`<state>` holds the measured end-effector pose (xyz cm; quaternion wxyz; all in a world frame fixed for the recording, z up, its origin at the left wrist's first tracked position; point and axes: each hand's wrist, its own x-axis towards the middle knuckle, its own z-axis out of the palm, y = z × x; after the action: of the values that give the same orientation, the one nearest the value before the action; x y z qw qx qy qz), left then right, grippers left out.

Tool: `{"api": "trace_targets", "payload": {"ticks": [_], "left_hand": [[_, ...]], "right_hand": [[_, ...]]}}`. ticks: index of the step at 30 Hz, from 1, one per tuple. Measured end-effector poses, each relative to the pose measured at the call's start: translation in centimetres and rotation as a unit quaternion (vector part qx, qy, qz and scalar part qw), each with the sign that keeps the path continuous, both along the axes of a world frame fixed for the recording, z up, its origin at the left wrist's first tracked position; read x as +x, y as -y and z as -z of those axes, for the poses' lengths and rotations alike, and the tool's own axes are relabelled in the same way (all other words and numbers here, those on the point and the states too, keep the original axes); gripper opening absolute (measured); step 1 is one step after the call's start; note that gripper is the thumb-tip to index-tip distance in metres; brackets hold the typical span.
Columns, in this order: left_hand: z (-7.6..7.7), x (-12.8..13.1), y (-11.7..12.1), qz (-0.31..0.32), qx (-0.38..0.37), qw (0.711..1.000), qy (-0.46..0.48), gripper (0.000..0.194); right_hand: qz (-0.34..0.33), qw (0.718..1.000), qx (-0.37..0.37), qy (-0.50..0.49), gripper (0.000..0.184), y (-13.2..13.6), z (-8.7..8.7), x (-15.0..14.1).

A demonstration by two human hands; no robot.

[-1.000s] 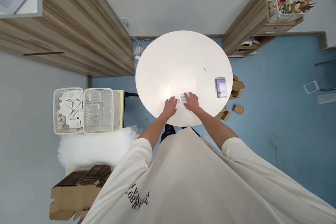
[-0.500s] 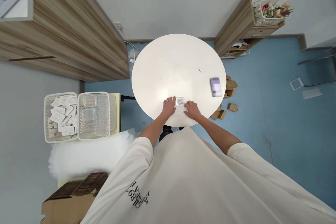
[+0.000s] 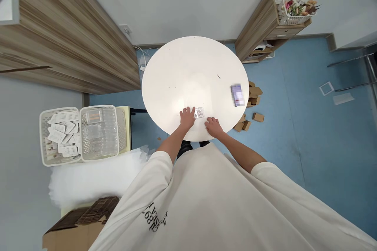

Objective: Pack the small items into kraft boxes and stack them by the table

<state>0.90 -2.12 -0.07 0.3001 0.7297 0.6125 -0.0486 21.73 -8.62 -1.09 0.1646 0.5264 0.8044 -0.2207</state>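
A small clear plastic case (image 3: pixel 199 112) with several little pinkish pieces inside lies flat on the white oval table (image 3: pixel 194 62), near its front edge. My left hand (image 3: pixel 187 118) rests at the case's left side, fingers spread, the thumb side touching or just over its edge. To the right and slightly nearer me, my right hand (image 3: pixel 214 126) lies on the tabletop apart from the case, its fingers loosely bent and holding nothing. A pixelated purple item (image 3: pixel 237 95) lies by the table's right edge.
Two white baskets (image 3: pixel 80 135) stand at my left, one with white cards, the other with stacked clear cases. White sheets (image 3: pixel 94 178) and cardboard boxes (image 3: pixel 76 229) are below them. Small brown boxes (image 3: pixel 258 117) lie on the floor at right. A wood-grain cabinet (image 3: pixel 97 39) flanks the table.
My right hand has come off the case and drawn back to the right. The left hand stays at the case's left side, and the case now sits slightly tilted. The view has shifted.
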Motion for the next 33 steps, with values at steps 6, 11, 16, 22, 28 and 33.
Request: {"api": "trace_targets", "payload": {"ticks": [6,11,16,22,28,33], "left_hand": [[-0.1,0.2,0.0,0.002,-0.006,1.0,-0.011,0.074],[-0.1,0.2,0.0,0.019,-0.016,0.999,-0.033,0.079],[-0.3,-0.6,-0.9,0.012,-0.046,0.998,-0.03,0.074],[-0.9,-2.3,-2.1,0.03,-0.091,0.995,0.023,0.071],[-1.0,-1.5,-2.2,0.112,0.04,0.993,0.004,0.048],[-0.5,0.4,-3.3,0.129,0.048,0.99,-0.003,0.023]], "right_hand": [[0.008,1.0,0.007,0.009,0.037,0.1,0.0,-0.6],[0.019,1.0,-0.003,-0.024,0.028,-1.1,-1.1,-0.7],[0.086,0.991,-0.015,-0.101,0.014,-4.3,-2.5,-0.3],[0.176,0.973,-0.089,-0.118,0.005,-8.8,-2.9,-0.5],[0.217,0.963,-0.125,-0.095,0.007,-10.9,-2.4,-0.8],[0.246,0.954,-0.13,-0.111,0.021,-10.9,-2.3,-0.6]]}}
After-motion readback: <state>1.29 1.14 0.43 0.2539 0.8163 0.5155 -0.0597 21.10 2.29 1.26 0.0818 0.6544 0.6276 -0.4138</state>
